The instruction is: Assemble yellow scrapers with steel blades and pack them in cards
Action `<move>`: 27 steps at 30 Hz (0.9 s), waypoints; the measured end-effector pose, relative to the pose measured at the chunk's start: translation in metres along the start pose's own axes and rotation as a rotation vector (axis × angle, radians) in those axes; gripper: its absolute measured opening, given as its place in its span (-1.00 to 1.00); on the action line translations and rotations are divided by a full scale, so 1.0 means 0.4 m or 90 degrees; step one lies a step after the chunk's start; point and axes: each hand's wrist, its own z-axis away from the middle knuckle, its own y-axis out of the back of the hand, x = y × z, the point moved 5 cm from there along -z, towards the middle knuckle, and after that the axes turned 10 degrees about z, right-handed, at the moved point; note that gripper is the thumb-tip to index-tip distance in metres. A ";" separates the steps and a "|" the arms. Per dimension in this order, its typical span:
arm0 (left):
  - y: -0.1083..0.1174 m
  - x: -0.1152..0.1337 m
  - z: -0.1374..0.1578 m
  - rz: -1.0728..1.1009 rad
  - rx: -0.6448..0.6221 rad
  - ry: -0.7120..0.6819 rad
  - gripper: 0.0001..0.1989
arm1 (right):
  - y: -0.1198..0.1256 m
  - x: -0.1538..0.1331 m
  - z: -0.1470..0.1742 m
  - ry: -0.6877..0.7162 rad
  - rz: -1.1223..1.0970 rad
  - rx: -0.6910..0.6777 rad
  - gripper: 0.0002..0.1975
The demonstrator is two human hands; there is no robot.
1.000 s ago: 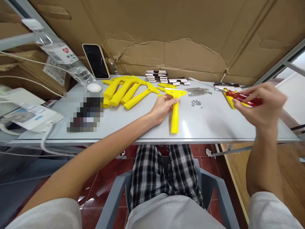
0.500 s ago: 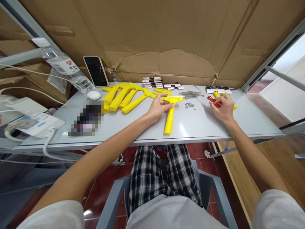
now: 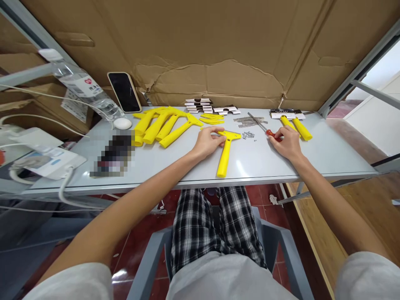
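My left hand [image 3: 208,141] pinches a yellow plastic scraper [image 3: 223,161] by the left end of its T-shaped head; its handle points toward the table's front edge. In my right hand [image 3: 288,143] is a red-handled screwdriver [image 3: 261,126], fingers closed round the handle and the shaft slanting up and left over thin metal blades [image 3: 246,121]. Between the hands lies a small heap of screws [image 3: 248,135]. Several narrow yellow strips [image 3: 211,119] rest behind my left hand. Just beyond my right hand lie two yellow scrapers [image 3: 301,128] with a black-and-white card [image 3: 287,114] at their heads.
More yellow scrapers [image 3: 165,130] are piled on the left of the grey table [image 3: 156,166]. Folded cards [image 3: 198,106] stand stacked at the back by the cardboard wall [image 3: 218,50]. A phone [image 3: 125,92], a water bottle [image 3: 90,89] and a cabled white power strip [image 3: 46,160] occupy the left end.
My right hand has shifted slightly left and down, and the screwdriver's shaft now shows clearly over the blades. The scraper in my left hand has tilted and sits slightly lower.
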 end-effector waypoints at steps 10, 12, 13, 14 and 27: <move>0.030 0.043 -0.007 -0.342 0.027 -0.201 -0.79 | -0.003 -0.002 -0.004 0.032 0.018 -0.044 -0.65; 0.029 0.042 -0.008 -0.391 0.009 -0.207 -0.74 | -0.002 -0.004 -0.005 0.027 0.024 -0.053 -0.66; 0.028 0.040 -0.008 -0.409 0.002 -0.205 -0.73 | -0.002 -0.006 -0.005 0.027 0.028 -0.057 -0.67; 0.028 0.039 -0.008 -0.424 -0.001 -0.201 -0.72 | -0.001 -0.008 -0.005 0.027 0.032 -0.060 -0.67; 0.029 0.032 0.021 -0.553 0.026 -0.212 -0.65 | 0.017 -0.023 0.001 -0.047 0.037 -0.092 -0.65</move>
